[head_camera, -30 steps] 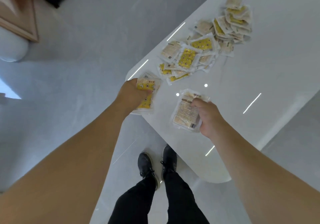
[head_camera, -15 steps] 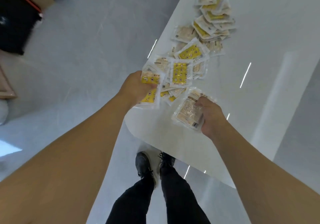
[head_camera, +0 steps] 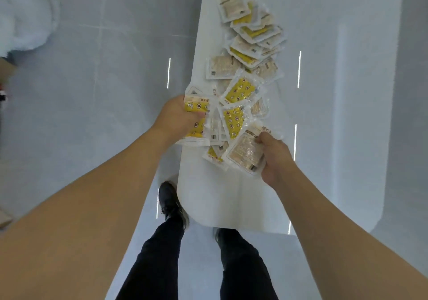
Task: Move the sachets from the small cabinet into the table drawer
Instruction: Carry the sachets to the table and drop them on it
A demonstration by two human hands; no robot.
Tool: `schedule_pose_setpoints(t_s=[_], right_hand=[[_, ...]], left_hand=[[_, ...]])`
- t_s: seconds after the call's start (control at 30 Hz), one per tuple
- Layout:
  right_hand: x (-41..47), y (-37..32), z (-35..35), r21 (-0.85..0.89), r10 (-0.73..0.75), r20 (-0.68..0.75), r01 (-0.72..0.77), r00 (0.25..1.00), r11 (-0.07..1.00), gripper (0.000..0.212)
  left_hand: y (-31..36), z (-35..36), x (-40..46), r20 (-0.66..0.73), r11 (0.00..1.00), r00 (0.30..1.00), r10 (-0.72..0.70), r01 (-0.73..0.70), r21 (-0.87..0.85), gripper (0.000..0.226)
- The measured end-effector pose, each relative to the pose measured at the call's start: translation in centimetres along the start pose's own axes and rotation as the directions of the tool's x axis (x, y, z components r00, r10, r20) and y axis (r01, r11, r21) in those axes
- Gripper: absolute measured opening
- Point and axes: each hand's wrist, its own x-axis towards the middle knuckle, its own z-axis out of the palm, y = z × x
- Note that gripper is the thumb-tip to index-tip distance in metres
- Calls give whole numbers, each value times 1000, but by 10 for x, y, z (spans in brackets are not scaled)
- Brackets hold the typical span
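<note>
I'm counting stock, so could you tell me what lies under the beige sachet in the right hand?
Under the beige sachet, gripped by the right hand, a yellow sachet pokes out onto the white table. Anything further beneath is covered.

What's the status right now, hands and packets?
Left hand grips yellow sachets. Right hand grips beige sachets. Loose pile on white table. No drawer in view.

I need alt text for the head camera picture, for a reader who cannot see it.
Seen from above, a person's left hand grips yellow sachets and the right hand grips a beige sachet at the near end of a white table. More sachets lie scattered along the tabletop; dark trousers and shoes show below.
</note>
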Motion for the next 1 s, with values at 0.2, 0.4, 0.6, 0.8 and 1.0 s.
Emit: schedule_pose_setpoints(t_s=[0.2, 0.4, 0.6, 0.8, 1.0], right_hand=[[5, -4, 24, 139, -18, -25, 22, 1000, 990, 9], [16, -6, 59, 273, 30, -84, -6, 996, 962, 13], [17, -18, 109, 420, 91, -185, -5, 978, 908, 12], [25, -32, 126, 543, 143, -233, 6, 962, 840, 40], [38, -40, 148, 652, 180, -262, 37, 948, 757, 44]], left_hand=[[17, -15, 37, 76, 990, 997, 34, -44, 133, 21], [32, -35, 79, 182, 956, 982, 53, -102, 274, 17], [68, -73, 134, 383, 781, 915, 126, -330, 530, 7], [102, -65, 170, 562, 537, 814, 150, -544, 645, 14], [125, -56, 208, 696, 419, 712, 94, -663, 621, 10]])
